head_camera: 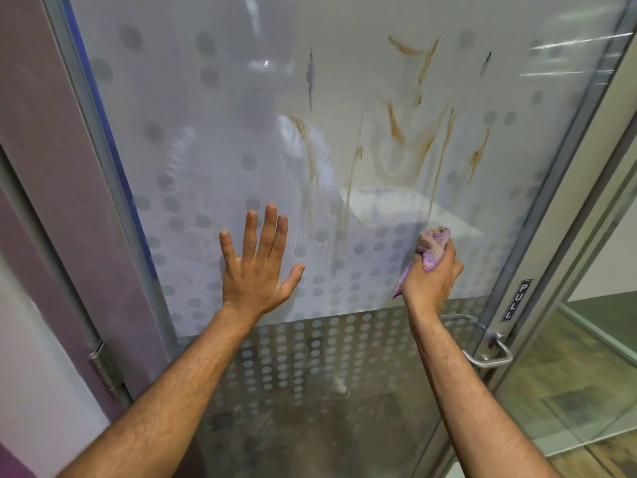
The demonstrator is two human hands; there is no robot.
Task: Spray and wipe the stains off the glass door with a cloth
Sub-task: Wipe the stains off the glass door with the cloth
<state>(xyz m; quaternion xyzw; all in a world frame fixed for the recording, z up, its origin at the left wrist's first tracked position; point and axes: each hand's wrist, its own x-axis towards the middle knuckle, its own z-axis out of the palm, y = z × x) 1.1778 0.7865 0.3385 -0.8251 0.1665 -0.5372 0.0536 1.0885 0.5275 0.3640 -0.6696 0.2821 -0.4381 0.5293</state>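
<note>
While left hand (256, 270) is being pressed flat, fingers spread, against glass door (213, 139), purple cloth (431, 250) is being gripped bunched in right hand (432, 274), below brown stains (418, 132), right side.

The glass door (213, 139) is frosted over most of its height with a grid of grey dots, and goes see-through near the bottom. It's pretty grubby: brown stains (427, 139) run down the upper right area in long streaks and smears, with another brown streak closer to the middle and a couple of small dark marks higher up. The cloth (431, 249) is purple and fuzzy, bunched into a wad and looking dirty at the top. It sits against the glass low on the right, just below the streaks.
</note>
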